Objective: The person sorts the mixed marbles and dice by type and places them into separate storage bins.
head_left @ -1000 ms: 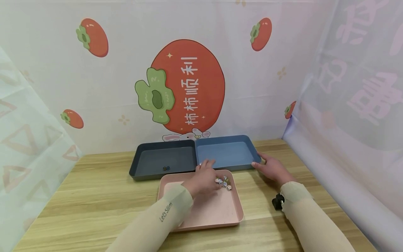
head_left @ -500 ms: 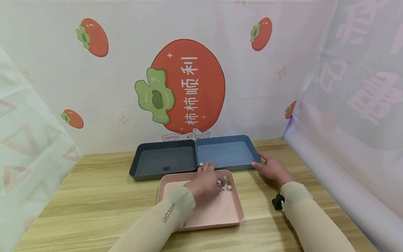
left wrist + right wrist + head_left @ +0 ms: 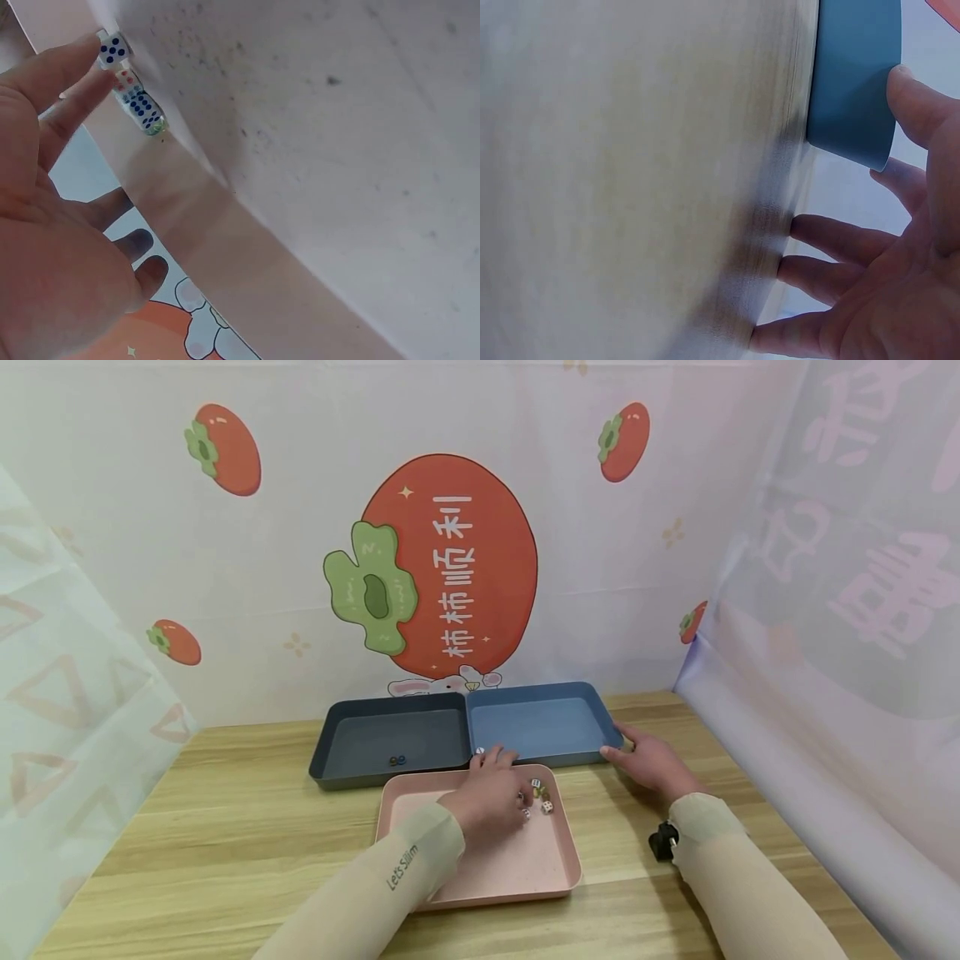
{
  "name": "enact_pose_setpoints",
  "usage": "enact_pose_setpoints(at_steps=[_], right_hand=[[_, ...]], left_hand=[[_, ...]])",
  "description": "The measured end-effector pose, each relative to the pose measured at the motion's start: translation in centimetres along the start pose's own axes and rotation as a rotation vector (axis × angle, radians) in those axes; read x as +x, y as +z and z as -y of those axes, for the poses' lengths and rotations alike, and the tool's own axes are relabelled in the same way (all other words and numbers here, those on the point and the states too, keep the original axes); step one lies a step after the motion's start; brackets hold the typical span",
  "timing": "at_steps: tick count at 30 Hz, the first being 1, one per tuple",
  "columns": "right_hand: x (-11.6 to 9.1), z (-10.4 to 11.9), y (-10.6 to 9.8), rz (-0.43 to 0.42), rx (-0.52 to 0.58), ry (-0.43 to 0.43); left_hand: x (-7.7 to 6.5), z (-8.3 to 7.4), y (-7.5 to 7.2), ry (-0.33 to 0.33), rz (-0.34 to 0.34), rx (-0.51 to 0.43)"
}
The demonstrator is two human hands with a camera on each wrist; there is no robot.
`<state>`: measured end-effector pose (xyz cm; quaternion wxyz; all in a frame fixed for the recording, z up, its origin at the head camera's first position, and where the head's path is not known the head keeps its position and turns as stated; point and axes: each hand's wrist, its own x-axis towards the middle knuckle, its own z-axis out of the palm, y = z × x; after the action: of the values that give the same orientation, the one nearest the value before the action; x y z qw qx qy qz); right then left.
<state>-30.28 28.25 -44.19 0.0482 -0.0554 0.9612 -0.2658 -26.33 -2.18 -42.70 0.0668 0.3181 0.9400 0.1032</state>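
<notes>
Over the pink tray (image 3: 517, 881), my left hand (image 3: 483, 793) has its thumb and index finger at the dice near the tray's far right. A white die with blue dots (image 3: 114, 49) sits at those two fingertips, seemingly pinched. Just beside it lie more dice (image 3: 142, 106), one red-dotted. Another die (image 3: 547, 807) and a few small greenish pieces (image 3: 542, 792) lie close by. My right hand (image 3: 647, 762) holds the near right corner of the blue tray (image 3: 540, 758), its thumb on the rim (image 3: 894, 112) and index finger behind the wall. Its other fingers touch the tabletop.
A dark grey tray (image 3: 401, 697) stands left of the blue one, with two small marble-like balls (image 3: 397, 761) inside. One die (image 3: 481, 751) lies in the blue tray's near left corner. Printed cloth (image 3: 600, 568) hangs behind the wooden table (image 3: 225, 810).
My left hand has shifted slightly right, and dice under its fingertips have moved, one towards the thumb. The die in the blue tray's corner shows more fully. The right hand stays on the blue tray.
</notes>
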Motion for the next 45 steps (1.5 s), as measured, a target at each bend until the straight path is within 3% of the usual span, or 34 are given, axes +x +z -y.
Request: enact_pose_setpoints(at_steps=[17, 31, 38, 45], right_hand=[[0.0, 0.1, 0.1, -0.004, -0.001, 0.000], [-0.3, 0.5, 0.0, 0.009, 0.012, 0.013], [-0.5, 0.6, -0.1, 0.003, 0.007, 0.003], [-0.5, 0.7, -0.2, 0.002, 0.008, 0.003]], left_hand=[[-0.3, -0.4, -0.5, 0.031, 0.000, 0.152], [-1.0, -0.2, -0.3, 0.000, -0.010, 0.100], [-0.9, -0.2, -0.1, -0.012, -0.012, 0.129], [-0.8, 0.5, -1.3, -0.066, -0.009, 0.001]])
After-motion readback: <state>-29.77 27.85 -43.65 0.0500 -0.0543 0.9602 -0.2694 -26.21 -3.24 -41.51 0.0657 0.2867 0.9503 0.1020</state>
